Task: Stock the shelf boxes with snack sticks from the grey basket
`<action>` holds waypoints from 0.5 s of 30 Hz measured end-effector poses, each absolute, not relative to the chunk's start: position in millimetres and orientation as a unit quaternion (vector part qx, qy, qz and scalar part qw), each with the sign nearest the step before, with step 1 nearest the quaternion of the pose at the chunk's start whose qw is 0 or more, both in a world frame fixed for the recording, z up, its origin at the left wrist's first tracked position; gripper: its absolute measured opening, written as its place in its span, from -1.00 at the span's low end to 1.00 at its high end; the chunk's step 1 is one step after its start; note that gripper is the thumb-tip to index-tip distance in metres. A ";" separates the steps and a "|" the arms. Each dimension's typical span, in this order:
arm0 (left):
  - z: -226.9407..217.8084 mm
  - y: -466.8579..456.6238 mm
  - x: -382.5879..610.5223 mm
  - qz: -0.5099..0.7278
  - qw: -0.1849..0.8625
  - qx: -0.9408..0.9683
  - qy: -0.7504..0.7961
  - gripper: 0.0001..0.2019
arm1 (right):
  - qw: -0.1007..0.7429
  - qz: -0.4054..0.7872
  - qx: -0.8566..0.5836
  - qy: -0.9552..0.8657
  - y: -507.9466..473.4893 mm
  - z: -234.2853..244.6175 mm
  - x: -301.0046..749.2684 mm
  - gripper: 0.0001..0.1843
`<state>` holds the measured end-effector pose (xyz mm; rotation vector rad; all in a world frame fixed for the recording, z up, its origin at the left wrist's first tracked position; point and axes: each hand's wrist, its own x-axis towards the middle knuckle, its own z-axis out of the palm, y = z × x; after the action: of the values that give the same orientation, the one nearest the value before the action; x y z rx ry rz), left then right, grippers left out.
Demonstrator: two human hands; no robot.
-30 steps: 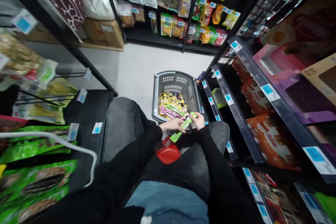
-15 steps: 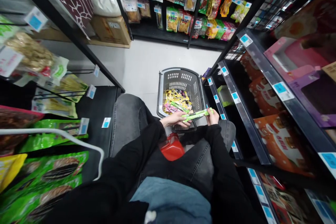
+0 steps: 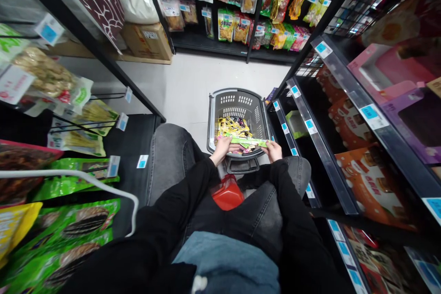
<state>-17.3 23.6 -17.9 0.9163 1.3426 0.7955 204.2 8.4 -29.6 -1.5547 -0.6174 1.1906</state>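
A long, narrow strip of green snack packets (image 3: 248,140) is stretched level over the near part of a grey shopping basket (image 3: 211,119). My left hand (image 3: 223,146) grips its left end, and my right hand (image 3: 273,149) has the right end between its fingers. Below the strip, yellow, pink and dark snack packets (image 3: 231,125) lie heaped on the basket's bottom. The basket stands on the floor just beyond my knees, its black handle folded toward me.
A red plastic object (image 3: 228,193) sits between my legs. Shelves of boxed goods (image 3: 372,183) rise close on the right. Bagged snacks (image 3: 79,220) and a white cable (image 3: 103,183) are on the left. Hanging snack bags (image 3: 225,25) line the rack ahead.
Both hands have moved forward and left, bringing the green strip from the basket's near edge to over its inside. My left hand has slid to the strip's left end, so more of it shows.
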 end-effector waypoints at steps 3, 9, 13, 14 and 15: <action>-20.6 30.8 -31.8 0.293 0.501 0.460 0.672 -0.63 | 0.420 0.469 -0.725 -0.279 16.7 -36.4 203.7 -0.81; -19.0 24.0 -41.4 -0.012 0.392 0.721 0.572 -0.76 | 0.307 0.399 -0.807 -0.310 46.6 -31.6 250.4 -0.82; -16.9 5.1 -35.5 -0.041 0.381 0.767 0.515 -0.72 | 0.232 0.281 -0.871 -0.330 71.7 -24.6 297.7 -0.61; -17.3 1.9 -35.6 -0.048 0.367 0.774 0.513 -0.70 | 0.212 0.254 -0.880 -0.340 76.3 -24.9 306.6 -0.53; -18.1 -0.2 -36.6 -0.056 0.352 0.781 0.513 -0.68 | 0.194 0.233 -0.886 -0.352 79.7 -26.2 313.9 -0.46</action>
<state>-36.6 -0.2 -18.1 2.0207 1.3262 -0.1458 313.9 79.7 -26.2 -2.4841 -0.9864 0.6546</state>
